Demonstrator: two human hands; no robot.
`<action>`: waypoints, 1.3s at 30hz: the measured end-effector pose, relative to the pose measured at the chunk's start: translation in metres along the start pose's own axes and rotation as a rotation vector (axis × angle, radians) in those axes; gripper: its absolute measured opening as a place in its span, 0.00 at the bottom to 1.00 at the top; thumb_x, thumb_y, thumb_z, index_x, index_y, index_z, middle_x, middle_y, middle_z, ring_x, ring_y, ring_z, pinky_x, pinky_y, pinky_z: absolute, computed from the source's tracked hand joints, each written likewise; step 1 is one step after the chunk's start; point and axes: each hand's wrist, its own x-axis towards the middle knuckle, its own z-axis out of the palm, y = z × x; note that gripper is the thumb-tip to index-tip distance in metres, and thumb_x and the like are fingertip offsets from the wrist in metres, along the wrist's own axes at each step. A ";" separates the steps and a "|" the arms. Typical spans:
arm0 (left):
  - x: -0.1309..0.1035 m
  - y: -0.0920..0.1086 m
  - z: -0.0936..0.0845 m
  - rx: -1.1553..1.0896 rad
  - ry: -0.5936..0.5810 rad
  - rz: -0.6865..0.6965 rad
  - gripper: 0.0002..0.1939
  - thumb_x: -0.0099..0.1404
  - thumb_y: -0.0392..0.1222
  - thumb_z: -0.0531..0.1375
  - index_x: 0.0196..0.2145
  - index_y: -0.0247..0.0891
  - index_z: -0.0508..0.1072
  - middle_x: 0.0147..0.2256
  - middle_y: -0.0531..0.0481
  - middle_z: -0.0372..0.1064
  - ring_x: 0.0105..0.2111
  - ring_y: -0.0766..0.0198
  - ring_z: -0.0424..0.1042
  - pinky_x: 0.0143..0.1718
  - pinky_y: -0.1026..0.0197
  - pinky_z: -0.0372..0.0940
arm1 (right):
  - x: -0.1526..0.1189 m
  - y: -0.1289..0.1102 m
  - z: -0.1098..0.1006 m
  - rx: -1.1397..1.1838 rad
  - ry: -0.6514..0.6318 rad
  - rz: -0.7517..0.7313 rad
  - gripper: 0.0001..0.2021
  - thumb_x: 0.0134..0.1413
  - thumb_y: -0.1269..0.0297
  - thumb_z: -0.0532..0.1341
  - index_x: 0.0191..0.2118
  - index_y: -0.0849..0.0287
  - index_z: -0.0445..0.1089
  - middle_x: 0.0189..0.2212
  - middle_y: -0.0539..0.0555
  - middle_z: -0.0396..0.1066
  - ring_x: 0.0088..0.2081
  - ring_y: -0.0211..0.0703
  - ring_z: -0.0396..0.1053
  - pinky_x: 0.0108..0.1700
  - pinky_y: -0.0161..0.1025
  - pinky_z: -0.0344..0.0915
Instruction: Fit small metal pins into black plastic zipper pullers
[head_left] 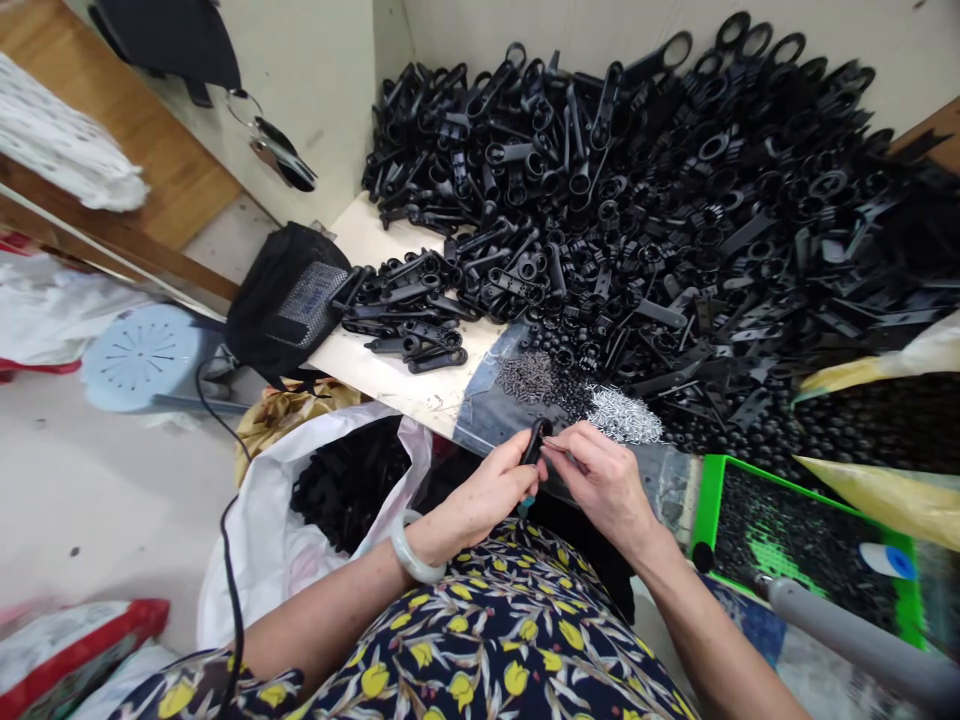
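Observation:
My left hand [487,492], with a pale bangle [414,548] on its wrist, holds a small black plastic part [535,442] upright near the table's front edge. My right hand [604,478] pinches at that part's right side; whatever sits between its fingertips is too small to name. Just beyond the hands lie a heap of silvery pins [624,415] and a heap of darker small pieces [526,378]. A large pile of black plastic parts [675,190] covers the table behind them, with a smaller group of long black parts [420,300] at its left.
A green tray [709,505] with tiny black pieces stands at the right, beside a grey tube [847,630]. Left are a black mesh bag [285,300], a blue stool [146,355] and an open white sack [255,540] holding black parts. A black cable [229,560] runs down at left.

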 end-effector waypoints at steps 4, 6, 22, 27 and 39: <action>0.002 0.002 -0.002 0.033 0.007 0.027 0.06 0.68 0.44 0.59 0.36 0.39 0.69 0.31 0.53 0.63 0.28 0.68 0.59 0.30 0.64 0.55 | -0.002 -0.004 0.000 0.058 0.000 0.023 0.08 0.70 0.68 0.59 0.41 0.56 0.76 0.33 0.52 0.73 0.34 0.40 0.72 0.38 0.37 0.68; 0.004 0.001 -0.005 0.090 0.013 0.051 0.13 0.70 0.50 0.59 0.34 0.38 0.68 0.29 0.54 0.63 0.26 0.69 0.58 0.27 0.64 0.54 | -0.002 -0.005 0.000 0.077 -0.006 0.030 0.08 0.69 0.69 0.58 0.42 0.56 0.76 0.33 0.52 0.73 0.33 0.39 0.71 0.37 0.37 0.68; 0.005 -0.010 -0.026 0.050 0.110 0.091 0.20 0.67 0.57 0.63 0.44 0.36 0.75 0.25 0.57 0.64 0.21 0.73 0.53 0.22 0.67 0.47 | -0.022 -0.016 -0.009 -0.220 -0.083 -0.021 0.20 0.73 0.71 0.50 0.64 0.55 0.67 0.40 0.56 0.73 0.39 0.44 0.72 0.42 0.41 0.73; 0.003 -0.015 -0.027 0.065 0.106 0.093 0.23 0.69 0.56 0.62 0.52 0.35 0.74 0.25 0.57 0.63 0.20 0.73 0.53 0.21 0.67 0.46 | -0.023 -0.016 0.001 -0.362 -0.106 -0.029 0.18 0.71 0.73 0.53 0.61 0.57 0.69 0.37 0.55 0.73 0.38 0.46 0.71 0.38 0.40 0.71; 0.000 -0.018 -0.030 0.114 0.142 0.089 0.24 0.67 0.58 0.64 0.51 0.37 0.75 0.25 0.56 0.65 0.19 0.74 0.54 0.20 0.68 0.47 | -0.024 -0.019 0.005 -0.356 -0.130 -0.056 0.19 0.67 0.76 0.54 0.60 0.59 0.68 0.37 0.55 0.74 0.37 0.44 0.71 0.38 0.38 0.70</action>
